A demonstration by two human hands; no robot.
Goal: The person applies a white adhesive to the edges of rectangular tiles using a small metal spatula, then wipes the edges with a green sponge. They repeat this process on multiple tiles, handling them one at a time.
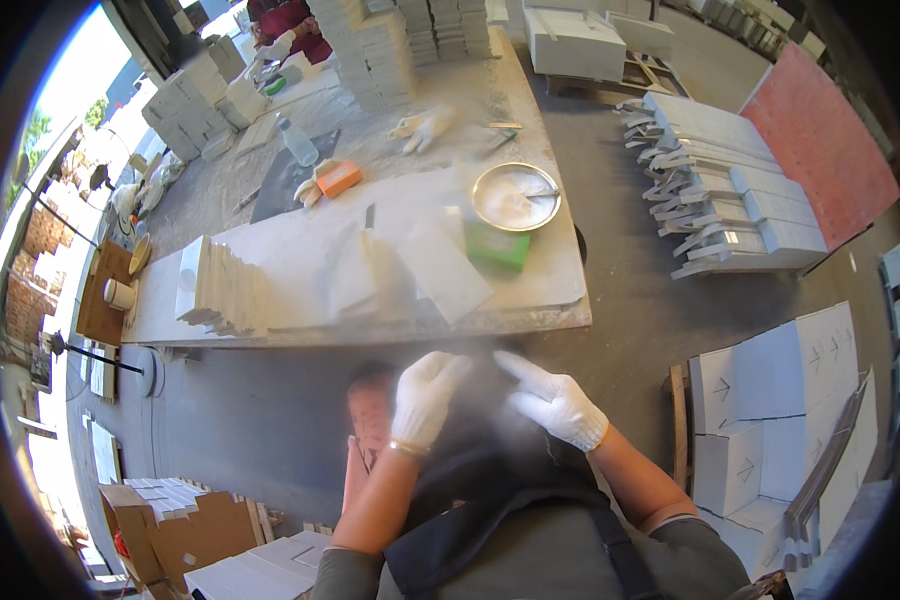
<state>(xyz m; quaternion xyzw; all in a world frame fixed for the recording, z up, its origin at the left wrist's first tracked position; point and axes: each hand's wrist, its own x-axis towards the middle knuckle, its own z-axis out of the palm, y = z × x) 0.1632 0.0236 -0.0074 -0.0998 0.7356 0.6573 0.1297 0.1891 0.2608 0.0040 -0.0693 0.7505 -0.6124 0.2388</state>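
Both my hands wear white knitted gloves and are raised in front of my dark apron (490,510), just off the table's near edge. The fingers of my left hand (426,402) are curled closed; whether anything is in them I cannot make out. My right hand (562,408) faces it from a small distance, with fingers apart and one stretched toward the left; nothing shows in it. A blur covers the space between the hands. On the table (540,318) ahead lie thin pale sheets (442,272) and a leaning stack of pale slabs (210,290).
A metal bowl of white stuff (515,197) rests on a green box (497,247) at the table's right. Farther back are an orange block (339,179), a clear bottle (297,142), loose gloves (422,130) and tall slab stacks (375,60). White cartons (770,400) stand to my right.
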